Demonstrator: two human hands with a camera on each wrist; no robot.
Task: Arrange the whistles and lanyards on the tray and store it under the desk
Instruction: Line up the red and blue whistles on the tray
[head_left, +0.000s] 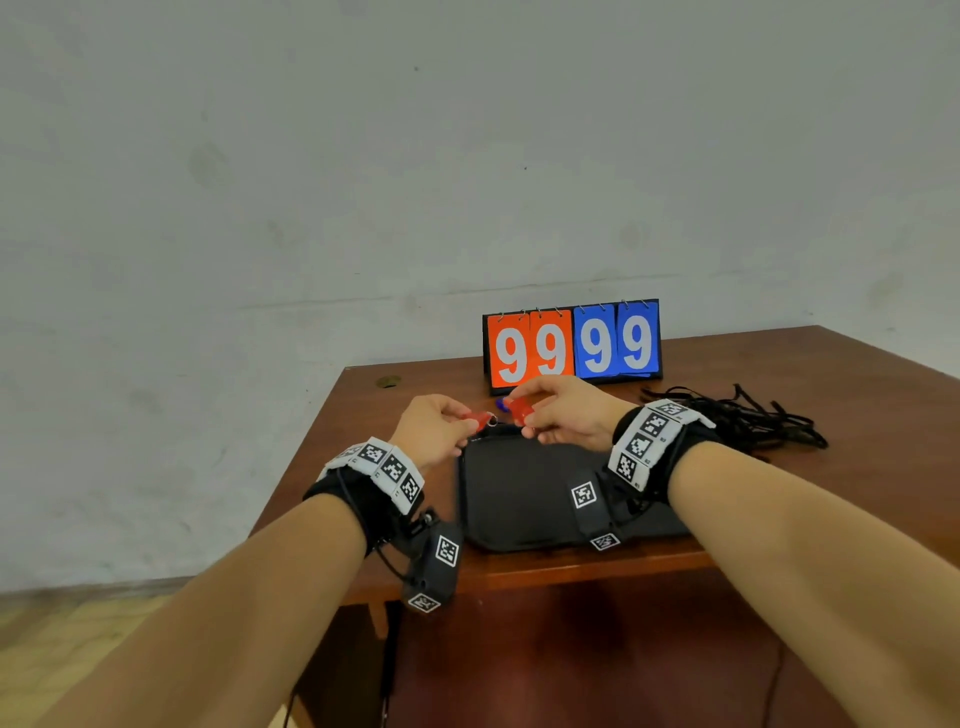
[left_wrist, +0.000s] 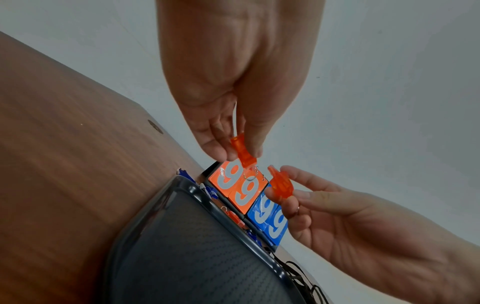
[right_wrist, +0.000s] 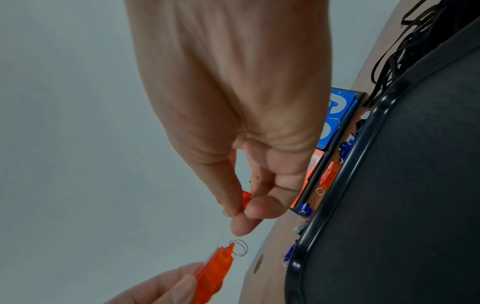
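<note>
My left hand pinches a red whistle by its body, and a metal ring hangs from that whistle's tip. Close beside it, my right hand pinches a second red whistle between thumb and fingers. Both are held above the far edge of the black tray, which has nothing in it. Another red whistle and several blue whistles lie on the desk behind the tray. A tangle of black lanyards lies to the tray's right.
A flip scoreboard showing 99 in red and 99 in blue stands at the back of the brown wooden desk, just behind the whistles. The tray sits near the desk's front edge. A plain wall rises behind, and floor shows at the lower left.
</note>
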